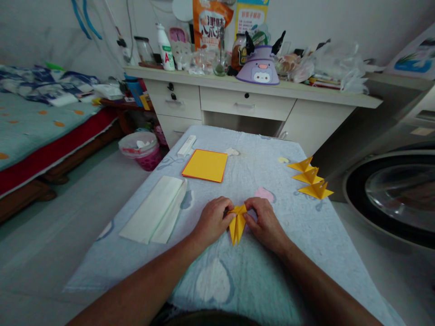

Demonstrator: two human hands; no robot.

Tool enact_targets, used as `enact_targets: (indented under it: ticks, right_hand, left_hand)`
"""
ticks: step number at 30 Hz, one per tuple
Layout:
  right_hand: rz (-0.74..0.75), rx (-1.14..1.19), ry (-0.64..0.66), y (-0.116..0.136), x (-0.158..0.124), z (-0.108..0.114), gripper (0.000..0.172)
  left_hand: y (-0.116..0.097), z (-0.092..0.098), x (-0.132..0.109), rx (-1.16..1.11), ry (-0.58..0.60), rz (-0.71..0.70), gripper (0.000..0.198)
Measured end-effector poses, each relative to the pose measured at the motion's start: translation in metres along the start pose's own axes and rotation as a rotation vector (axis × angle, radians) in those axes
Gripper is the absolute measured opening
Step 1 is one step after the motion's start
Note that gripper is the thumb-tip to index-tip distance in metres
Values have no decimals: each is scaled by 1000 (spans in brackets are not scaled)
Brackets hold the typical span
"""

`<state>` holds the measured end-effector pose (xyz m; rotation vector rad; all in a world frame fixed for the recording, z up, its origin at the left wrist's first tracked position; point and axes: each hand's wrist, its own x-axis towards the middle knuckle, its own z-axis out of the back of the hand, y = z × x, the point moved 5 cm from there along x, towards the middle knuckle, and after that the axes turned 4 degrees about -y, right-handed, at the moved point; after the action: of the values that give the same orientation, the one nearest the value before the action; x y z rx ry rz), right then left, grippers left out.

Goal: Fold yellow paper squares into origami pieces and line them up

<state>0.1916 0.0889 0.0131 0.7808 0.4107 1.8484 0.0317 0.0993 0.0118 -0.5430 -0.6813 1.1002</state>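
Observation:
A folded yellow origami paper (237, 225) lies between my hands near the middle of the cloth-covered table, its two long points directed toward me. My left hand (215, 219) pinches its upper left part between thumb and fingers. On the opposite side, my right hand (264, 222) grips the upper right part the same way. Beyond my left hand rests a stack of square origami paper (205, 165), yellow on top with red showing at the edges. Several finished-looking yellow folded pieces (315, 189) stand in a row at the table's right edge.
A folded white cloth or tissue (154, 210) lies at the left, with a small white box-like item (186, 146) behind it. Past the table stands a white desk (224, 83) crowded with bottles and bags. A pink bin (148, 158) is left; a washing machine (401, 190) is right.

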Motion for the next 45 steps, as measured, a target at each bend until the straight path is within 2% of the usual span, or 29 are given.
enact_targets:
  ticks: [3, 6, 8, 11, 14, 18, 20, 22, 24, 28, 30, 32, 36, 42, 45]
  right_hand:
    - [0, -52, 5, 2, 2, 1, 4]
    - [6, -77, 41, 4, 3, 0, 10]
    - [7, -72, 52, 5, 3, 0, 12]
    - [-23, -12, 34, 3, 2, 0, 11]
    - [-102, 188, 26, -1, 0, -3, 7]
    - [-205, 562, 23, -6, 0, -7, 30]
    - [-246, 656, 67, -7, 0, -9, 28]
    - [-280, 725, 125, -7, 0, -11, 22]
    - [-306, 790, 150, -5, -1, -11, 23]
    - [-349, 900, 115, -3, -2, -10, 26]
    - [-359, 930, 96, -1, -2, -10, 27]
    - [-356, 936, 85, 1, -2, -9, 28]
    - [-328, 951, 92, 5, -3, -7, 29]
    - [-217, 973, 132, 15, -5, 1, 24]
    - [-185, 943, 153, 18, -7, 3, 26]
  left_hand:
    - [0, 2, -1, -13, -26, 7, 6]
    - [2, 2, -2, -63, -28, 57, 3]
    - [6, -1, -2, -158, 2, 117, 3]
    - [11, -7, -1, -392, 27, 199, 14]
    - [13, -9, 2, -632, -8, 252, 24]
    - [10, -9, 4, -809, -8, 279, 25]
    - [8, -9, 4, -829, -2, 270, 23]
    - [6, -8, 4, -818, -4, 247, 22]
    - [4, -5, 2, -742, -44, 208, 24]
    - [-7, 12, -4, -324, -264, 47, 22]
    - [-16, 16, -7, -157, -296, -62, 11]
    - [-22, 15, -9, -83, -258, -148, 5]
    - [-25, 8, -8, -118, -182, -200, 12]
    - [-25, 8, -3, -438, -18, -123, 23]
    - [-18, 7, -1, -574, 25, -14, 25]
